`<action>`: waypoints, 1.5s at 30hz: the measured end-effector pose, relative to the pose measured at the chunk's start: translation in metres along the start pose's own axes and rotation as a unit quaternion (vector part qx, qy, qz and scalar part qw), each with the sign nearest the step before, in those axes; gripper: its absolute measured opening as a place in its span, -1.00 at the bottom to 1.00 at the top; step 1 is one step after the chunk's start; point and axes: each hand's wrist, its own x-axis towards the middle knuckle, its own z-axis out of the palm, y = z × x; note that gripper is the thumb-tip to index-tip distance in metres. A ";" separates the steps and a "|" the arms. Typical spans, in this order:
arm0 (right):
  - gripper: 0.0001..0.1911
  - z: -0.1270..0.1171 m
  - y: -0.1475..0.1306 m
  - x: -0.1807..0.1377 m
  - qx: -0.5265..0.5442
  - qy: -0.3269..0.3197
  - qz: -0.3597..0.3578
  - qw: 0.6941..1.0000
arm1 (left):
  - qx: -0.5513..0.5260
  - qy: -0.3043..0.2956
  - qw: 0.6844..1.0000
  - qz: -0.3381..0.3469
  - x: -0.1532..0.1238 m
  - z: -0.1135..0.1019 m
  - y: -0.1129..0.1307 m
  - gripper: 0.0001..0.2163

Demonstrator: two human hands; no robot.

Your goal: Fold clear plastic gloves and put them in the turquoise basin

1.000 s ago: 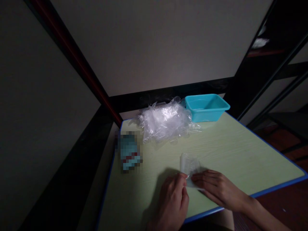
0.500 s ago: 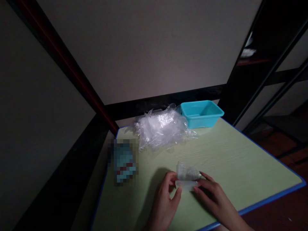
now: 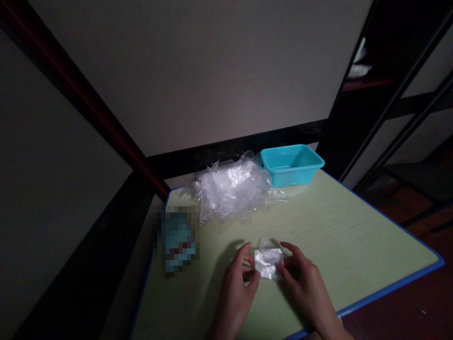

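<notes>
A small piece of folded clear plastic, which looks like a plastic bag [image 3: 268,263], is held just over the near part of the table. Its upper flap stands up thin and see-through, while the lower part is shiny and doubled over. My left hand [image 3: 239,288] grips the left edge, thumb at the lower corner and index finger lifted off. On the opposite edge my right hand [image 3: 306,278] pinches the plastic with the thumb in front; its index finger is raised too. The other fingertips are partly hidden behind the plastic.
A loose heap of clear plastic bags [image 3: 233,189] lies at the back of the pale table [image 3: 339,236], which has a blue edge. Right of the heap stands a turquoise plastic basin [image 3: 293,172]. At the left edge is a pixelated teal item [image 3: 180,243]. Walls close in behind and left.
The plastic has been folded down into a smaller, squarer shape. Both index fingers have lifted away from it, and the right hand has shifted to its right edge. The view has moved slightly.
</notes>
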 end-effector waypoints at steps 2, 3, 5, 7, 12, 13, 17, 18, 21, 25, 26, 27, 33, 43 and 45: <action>-0.63 0.001 -0.001 0.001 -0.002 -0.002 0.012 1.000 | -0.005 0.001 1.000 -0.001 0.002 -0.001 0.000 -0.55; -0.63 0.001 -0.001 0.002 -0.002 -0.003 0.016 1.000 | -0.007 0.002 1.000 -0.001 0.002 -0.001 0.000 -0.55; -0.64 0.002 -0.002 0.002 -0.004 0.000 0.021 1.000 | -0.012 0.009 1.000 -0.003 0.004 -0.002 -0.001 -0.55; -0.65 0.002 -0.003 0.002 -0.014 0.007 0.027 1.000 | -0.018 0.017 1.000 -0.007 0.004 -0.002 -0.003 -0.55; -0.66 0.003 -0.005 0.001 -0.030 0.016 0.044 0.998 | -0.018 0.020 1.000 -0.015 0.004 0.000 -0.006 -0.49; -0.66 0.003 -0.005 0.001 -0.030 0.018 0.045 0.998 | -0.016 0.019 1.000 -0.016 0.004 0.000 -0.006 -0.47; -0.64 0.003 -0.004 0.002 -0.032 0.027 0.043 0.998 | 0.004 0.009 0.999 -0.030 0.006 0.002 -0.006 -0.38; -0.64 0.003 -0.003 0.003 -0.031 0.030 0.042 0.998 | 0.012 0.004 0.999 -0.034 0.007 0.002 -0.005 -0.36; -0.64 0.004 -0.001 0.003 -0.027 0.036 0.038 0.998 | 0.037 -0.018 0.998 -0.038 0.012 0.001 -0.002 -0.32; -0.68 0.002 0.000 0.000 -0.073 0.077 -0.012 0.994 | 0.057 -0.038 0.997 -0.043 0.017 0.000 0.001 -0.28; -0.69 0.001 0.000 -0.002 -0.103 0.095 -0.041 0.989 | 0.060 -0.039 0.996 -0.044 0.017 0.000 0.002 -0.29; -0.71 0.000 -0.002 -0.003 -0.139 0.105 -0.077 0.982 | 0.063 -0.040 0.996 -0.044 0.017 0.000 0.002 -0.29; -0.47 0.007 -0.008 -0.008 -0.340 0.006 -0.212 0.916 | 0.071 -0.047 0.995 -0.047 0.018 0.000 0.005 -0.31; -0.25 0.024 0.000 -0.014 -0.383 0.024 -0.215 0.898 | 0.067 -0.054 0.994 -0.072 0.020 -0.001 0.007 -0.33; -0.25 0.018 0.001 -0.016 -0.379 0.027 -0.204 0.902 | 0.062 -0.054 0.994 -0.070 0.020 -0.002 0.006 -0.33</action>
